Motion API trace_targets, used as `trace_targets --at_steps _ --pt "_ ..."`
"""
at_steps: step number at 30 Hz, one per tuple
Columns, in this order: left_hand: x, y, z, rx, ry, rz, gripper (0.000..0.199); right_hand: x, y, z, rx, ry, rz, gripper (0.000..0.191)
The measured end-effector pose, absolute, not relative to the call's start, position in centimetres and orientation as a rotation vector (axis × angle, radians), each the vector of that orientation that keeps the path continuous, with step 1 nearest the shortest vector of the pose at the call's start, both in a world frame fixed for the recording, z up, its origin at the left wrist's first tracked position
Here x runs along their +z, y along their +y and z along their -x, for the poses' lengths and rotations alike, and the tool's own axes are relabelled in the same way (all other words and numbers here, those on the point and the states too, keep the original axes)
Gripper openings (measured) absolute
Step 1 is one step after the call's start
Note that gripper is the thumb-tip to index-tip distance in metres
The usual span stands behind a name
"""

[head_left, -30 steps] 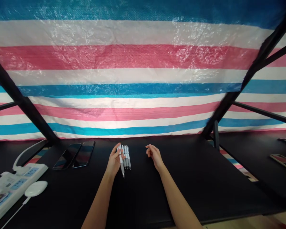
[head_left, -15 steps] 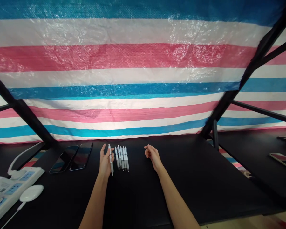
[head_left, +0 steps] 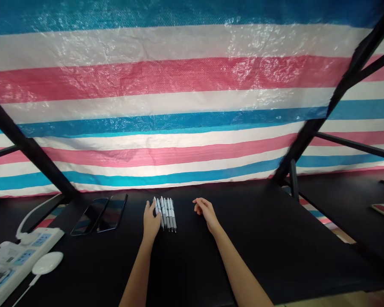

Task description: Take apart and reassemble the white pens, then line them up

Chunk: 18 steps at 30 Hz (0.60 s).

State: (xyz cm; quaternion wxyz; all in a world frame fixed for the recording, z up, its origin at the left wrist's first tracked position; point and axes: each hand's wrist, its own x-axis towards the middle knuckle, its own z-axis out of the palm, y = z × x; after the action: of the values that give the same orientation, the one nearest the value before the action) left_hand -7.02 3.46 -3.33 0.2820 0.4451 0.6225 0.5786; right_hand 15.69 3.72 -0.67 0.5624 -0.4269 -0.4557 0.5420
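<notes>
A row of several white and grey click pens (head_left: 168,214) lies side by side on the black table, their tips toward me. My left hand (head_left: 151,221) is at the row's left end, fingers closed on the leftmost pen (head_left: 157,207), which lies against the others. Part of that pen is hidden behind the hand. To the right of the pens, apart from them, my right hand (head_left: 207,213) rests with its fingers curled in and nothing visible in them.
Two dark phones (head_left: 90,216) lie left of my left hand. A white power strip (head_left: 22,260) with plugs and a white round charger (head_left: 48,262) on a cable sit at the near left. Black frame bars (head_left: 302,145) slant up at both sides, before a striped tarp (head_left: 179,102).
My left hand has carried its pen rightward and down to the left end of the row. The right hand stays nearly still. The view has shifted slightly.
</notes>
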Motion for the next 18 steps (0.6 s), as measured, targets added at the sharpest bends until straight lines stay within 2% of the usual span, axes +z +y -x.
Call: trace_targets --at_steps 6,11,18 --pt "-3.1 2.7 6.6 1.595 1.586 -1.191 0.036 -0.6 3.7 -15.3 1.262 -1.095 1.037 0.041" --pt "-2.3 1.6 6.7 1.427 1.848 -1.506 0.026 -0.6 3.7 -15.3 1.263 -1.099 1.044 0.04" --pt "-1.3 0.6 6.8 1.257 2.032 -1.609 0.018 -0.7 3.7 -15.3 1.275 -1.092 1.043 0.037"
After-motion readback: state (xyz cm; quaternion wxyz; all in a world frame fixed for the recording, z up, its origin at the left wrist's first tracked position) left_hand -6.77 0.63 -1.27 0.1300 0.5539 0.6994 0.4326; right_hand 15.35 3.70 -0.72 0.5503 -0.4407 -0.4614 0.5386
